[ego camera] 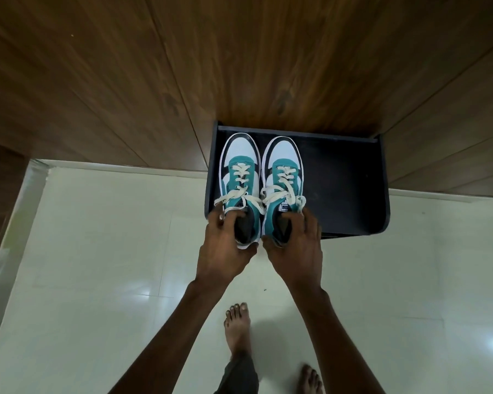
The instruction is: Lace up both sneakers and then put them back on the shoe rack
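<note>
Two teal, white and black sneakers with cream laces tied in bows sit side by side on the left part of a dark shoe rack (342,177), toes toward the wall. My left hand (225,245) grips the heel and collar of the left sneaker (239,163). My right hand (293,245) grips the heel and collar of the right sneaker (283,166). Both heels stick out slightly over the rack's front edge.
The rack stands against a wood-panelled wall (239,66) on a glossy white tile floor (111,265). The right half of the rack's top shelf is bare. My bare feet (238,325) stand on the tiles below the hands.
</note>
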